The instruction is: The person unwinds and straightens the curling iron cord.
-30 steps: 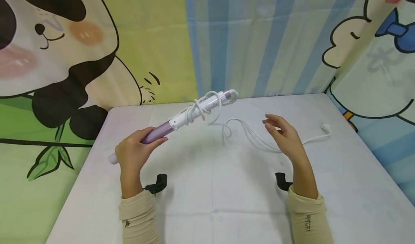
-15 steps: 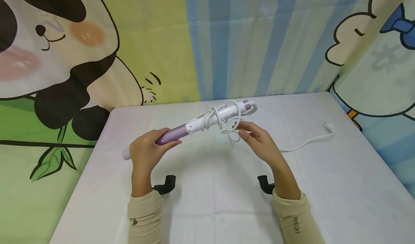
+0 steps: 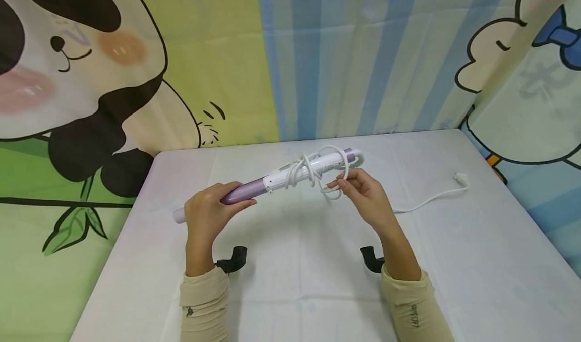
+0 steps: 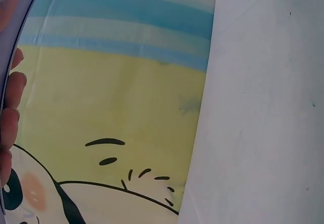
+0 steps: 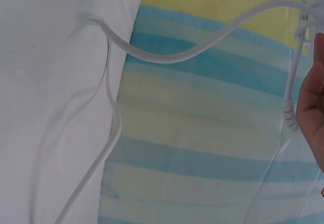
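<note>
The right hand (image 3: pixel 365 195) has been brought from open air over the table to the white cord (image 3: pixel 317 173), which is now pinched beside the curling iron (image 3: pixel 290 176). The curling iron has been lowered and shifted rightward by the left hand (image 3: pixel 210 212).

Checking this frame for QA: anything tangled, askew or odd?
Only the cord: it loops unevenly, crossing itself, around the curling iron, which the left hand grips; the right hand pinches a loop. The plug lies loose on the table.
</note>
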Tool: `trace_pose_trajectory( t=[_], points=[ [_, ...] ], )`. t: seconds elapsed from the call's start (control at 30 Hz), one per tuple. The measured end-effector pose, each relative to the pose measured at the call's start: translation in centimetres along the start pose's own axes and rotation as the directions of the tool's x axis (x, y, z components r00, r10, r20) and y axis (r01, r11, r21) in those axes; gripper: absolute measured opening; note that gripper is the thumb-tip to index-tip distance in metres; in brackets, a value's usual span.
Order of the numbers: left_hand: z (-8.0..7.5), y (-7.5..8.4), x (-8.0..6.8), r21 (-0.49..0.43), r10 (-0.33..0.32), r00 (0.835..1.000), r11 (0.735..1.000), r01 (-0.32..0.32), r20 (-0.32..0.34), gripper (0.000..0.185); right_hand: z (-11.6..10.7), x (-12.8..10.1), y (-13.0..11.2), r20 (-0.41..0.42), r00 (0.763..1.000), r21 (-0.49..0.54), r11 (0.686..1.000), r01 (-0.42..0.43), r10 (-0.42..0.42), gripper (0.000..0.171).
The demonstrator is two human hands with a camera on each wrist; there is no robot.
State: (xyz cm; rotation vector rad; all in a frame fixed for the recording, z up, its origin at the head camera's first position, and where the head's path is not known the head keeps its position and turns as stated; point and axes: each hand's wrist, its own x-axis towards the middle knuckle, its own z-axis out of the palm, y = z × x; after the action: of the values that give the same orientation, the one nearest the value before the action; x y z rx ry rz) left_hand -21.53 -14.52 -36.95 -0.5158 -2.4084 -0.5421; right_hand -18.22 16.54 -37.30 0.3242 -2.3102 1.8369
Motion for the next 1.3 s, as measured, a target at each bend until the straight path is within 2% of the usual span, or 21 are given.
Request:
trace_pose_trajectory(
  t=[0.1,0.23,0.43,0.57,0.73,0.9,1.03,1.17,1.3],
  points=[
    [0.0,-0.1,-0.1,-0.004,-0.006,1.0,1.0,0.006,0.01,0.044,-0.8,-0.1,0.0,-0.071,0.997,-0.048,0.999,0.001,-0.005,0.021],
    [-0.2,-0.3,-0.2,-0.008,-0.014,1.0,1.0,0.014,0.026,0.044,-1.9,-0.3,0.0,-0.154,0.988,-0.165,0.986,-0.013,-0.013,0.024],
    [-0.5,-0.5,-0.2,-0.037,0.001,0.999,0.999,0.001,0.041,0.045,-3.0,-0.4,0.3,-0.273,0.959,-0.355,0.934,-0.03,-0.073,0.023],
    [-0.6,-0.5,-0.2,-0.078,0.001,1.0,0.997,0.001,0.03,0.045,-3.6,-0.4,0.6,-0.32,0.941,-0.398,0.917,-0.031,-0.107,0.021],
    [-0.7,-0.7,-0.2,-0.099,-0.013,1.0,0.995,0.011,-0.015,0.044,-4.2,-0.4,0.9,-0.294,0.954,-0.417,0.906,-0.072,-0.06,0.024],
    [-0.9,-1.1,-0.2,-0.072,-0.073,0.996,0.995,0.069,-0.053,0.043,-4.8,-0.5,1.2,-0.243,0.97,-0.456,0.884,-0.102,-0.014,0.026],
    [-1.1,-1.4,-0.3,-0.059,-0.129,0.989,0.99,0.125,-0.068,0.043,-5.3,-0.7,1.1,-0.234,0.972,-0.468,0.876,-0.114,0.001,0.028],
    [-1.2,-1.8,-0.5,-0.047,-0.169,0.983,0.985,0.166,-0.067,0.046,-5.8,-0.9,0.7,-0.235,0.971,-0.443,0.885,-0.142,0.038,0.031],
    [-1.3,-2.1,-0.6,-0.034,-0.171,0.984,0.985,0.169,-0.051,0.048,-6.1,-1.2,0.3,-0.234,0.971,-0.389,0.91,-0.14,0.049,0.032]
  ],
)
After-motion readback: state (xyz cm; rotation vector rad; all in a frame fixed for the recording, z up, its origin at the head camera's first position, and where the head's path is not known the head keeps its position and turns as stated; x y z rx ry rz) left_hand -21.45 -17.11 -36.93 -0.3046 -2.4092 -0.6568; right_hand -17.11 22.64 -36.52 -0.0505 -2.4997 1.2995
